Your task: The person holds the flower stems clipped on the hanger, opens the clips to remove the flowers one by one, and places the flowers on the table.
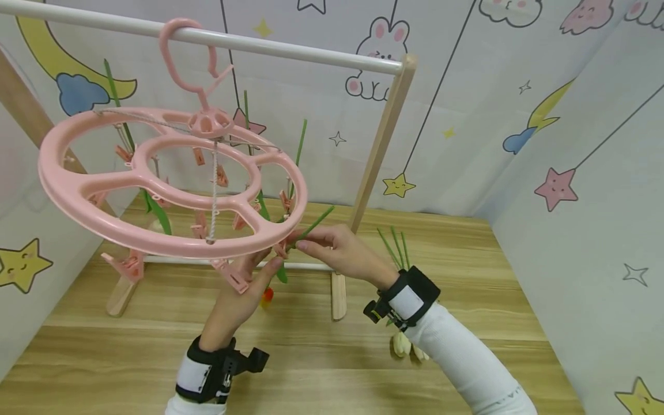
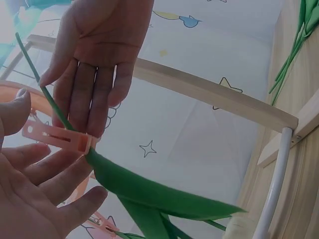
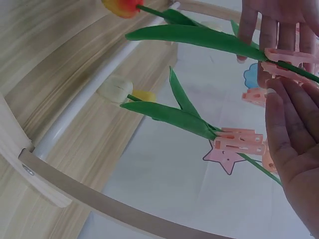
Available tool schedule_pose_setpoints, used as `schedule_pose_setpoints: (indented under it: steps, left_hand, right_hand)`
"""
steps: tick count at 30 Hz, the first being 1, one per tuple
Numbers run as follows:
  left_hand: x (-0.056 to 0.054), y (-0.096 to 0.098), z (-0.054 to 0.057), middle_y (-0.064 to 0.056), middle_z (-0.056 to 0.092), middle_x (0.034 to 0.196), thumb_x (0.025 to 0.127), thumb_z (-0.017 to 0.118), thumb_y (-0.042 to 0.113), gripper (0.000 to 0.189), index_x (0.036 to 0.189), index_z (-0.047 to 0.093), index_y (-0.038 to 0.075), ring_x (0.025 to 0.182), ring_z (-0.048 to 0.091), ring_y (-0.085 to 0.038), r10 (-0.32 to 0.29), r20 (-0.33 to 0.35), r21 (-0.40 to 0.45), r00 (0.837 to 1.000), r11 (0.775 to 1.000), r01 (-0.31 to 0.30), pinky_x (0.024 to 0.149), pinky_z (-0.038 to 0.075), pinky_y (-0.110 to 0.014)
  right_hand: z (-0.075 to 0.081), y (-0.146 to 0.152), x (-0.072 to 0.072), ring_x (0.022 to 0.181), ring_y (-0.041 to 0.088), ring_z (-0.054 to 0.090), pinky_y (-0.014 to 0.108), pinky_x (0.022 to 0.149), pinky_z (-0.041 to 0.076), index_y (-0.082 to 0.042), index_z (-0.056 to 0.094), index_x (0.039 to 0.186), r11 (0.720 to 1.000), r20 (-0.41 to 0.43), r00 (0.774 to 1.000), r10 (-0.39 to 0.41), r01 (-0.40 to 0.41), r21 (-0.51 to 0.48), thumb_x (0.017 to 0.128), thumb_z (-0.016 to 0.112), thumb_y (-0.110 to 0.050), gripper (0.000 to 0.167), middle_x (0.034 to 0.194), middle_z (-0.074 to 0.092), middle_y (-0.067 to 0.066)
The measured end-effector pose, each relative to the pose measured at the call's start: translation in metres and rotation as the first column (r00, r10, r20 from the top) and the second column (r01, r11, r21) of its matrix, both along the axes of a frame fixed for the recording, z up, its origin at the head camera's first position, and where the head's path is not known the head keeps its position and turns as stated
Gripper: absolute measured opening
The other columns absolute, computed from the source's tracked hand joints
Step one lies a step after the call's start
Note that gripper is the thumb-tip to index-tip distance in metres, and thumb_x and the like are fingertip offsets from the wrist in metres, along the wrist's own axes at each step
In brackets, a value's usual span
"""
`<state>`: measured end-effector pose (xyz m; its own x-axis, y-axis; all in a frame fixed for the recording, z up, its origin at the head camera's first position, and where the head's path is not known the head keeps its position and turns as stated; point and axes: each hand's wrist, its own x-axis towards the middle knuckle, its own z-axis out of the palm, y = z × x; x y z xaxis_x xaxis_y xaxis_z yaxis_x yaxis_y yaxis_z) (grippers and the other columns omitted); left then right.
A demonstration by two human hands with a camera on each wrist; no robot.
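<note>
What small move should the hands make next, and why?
Probably the right hand should ease away from the green stem, since the stem already appears to run through the pink clip, with the red-yellow tulip head hanging below.

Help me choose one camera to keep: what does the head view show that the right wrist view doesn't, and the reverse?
Only head: the pink hook over the top rod, and white tulips lying on the tabletop.
Only right wrist: a yellow bloom.
Both: the left hand and right hand at a pink clip, and a red-yellow tulip.
</note>
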<state>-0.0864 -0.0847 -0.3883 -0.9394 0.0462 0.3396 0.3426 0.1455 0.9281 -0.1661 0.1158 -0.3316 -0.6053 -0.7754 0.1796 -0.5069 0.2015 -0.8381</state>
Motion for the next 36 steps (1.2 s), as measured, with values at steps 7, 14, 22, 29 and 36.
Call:
schedule_pose_setpoints:
  steps: [7,14,22,29,36]
  left_hand:
    - [-0.004,0.007,-0.002,0.002,0.064,0.118,0.103,0.048,0.005,0.037,0.139,0.051,0.002,0.108,0.060,-0.002,0.047,-0.105,0.036,0.993,0.998,-0.043,0.091,0.048,-0.017]
    - [-0.005,0.004,-0.003,-0.011,0.069,0.097,0.101,0.052,0.007,0.022,0.119,0.062,-0.002,0.083,0.061,-0.004,0.133,-0.101,0.031,0.986,0.991,-0.130,0.078,0.052,-0.019]
    - [-0.008,0.000,-0.007,-0.023,0.067,0.114,0.102,0.053,0.008,0.024,0.121,0.061,-0.003,0.100,0.064,0.001,0.122,-0.048,0.052,0.991,0.991,-0.119,0.085,0.052,-0.014]
    - [-0.012,0.002,-0.009,-0.017,0.068,0.104,0.097,0.059,0.005,0.019,0.114,0.062,-0.002,0.090,0.061,0.000,0.178,-0.089,-0.038,0.980,0.983,-0.182,0.081,0.050,-0.011]
    - [-0.016,0.005,-0.011,-0.015,0.068,0.096,0.094,0.063,0.000,0.016,0.109,0.063,-0.003,0.082,0.058,-0.002,0.215,-0.192,-0.080,0.958,0.969,-0.233,0.075,0.049,-0.011]
  right_hand:
    - [-0.003,-0.002,0.003,0.116,0.019,0.065,0.030,0.090,0.056,-0.005,0.069,0.122,0.999,0.009,0.999,0.046,-0.046,0.027,0.100,0.058,-0.013,0.026,0.126,0.069,0.010]
    - [-0.005,0.001,0.004,0.112,0.021,0.067,0.031,0.091,0.056,-0.004,0.065,0.128,0.996,0.003,0.998,0.060,-0.060,0.065,0.101,0.056,-0.013,0.030,0.125,0.069,0.012]
    - [-0.008,0.014,-0.001,0.109,0.016,0.067,0.030,0.090,0.055,-0.008,0.066,0.124,0.998,-0.007,0.998,-0.062,0.062,0.026,0.101,0.056,-0.015,0.026,0.120,0.070,0.008]
    - [-0.011,0.017,-0.004,0.115,0.024,0.065,0.033,0.094,0.054,-0.005,0.056,0.135,0.995,-0.011,0.996,-0.091,0.091,-0.044,0.101,0.055,-0.014,0.035,0.127,0.067,0.011]
    - [-0.014,0.016,-0.004,0.112,0.020,0.066,0.038,0.096,0.054,-0.004,0.056,0.127,0.987,0.046,0.997,-0.065,0.071,-0.143,0.101,0.055,-0.011,0.028,0.125,0.066,0.015]
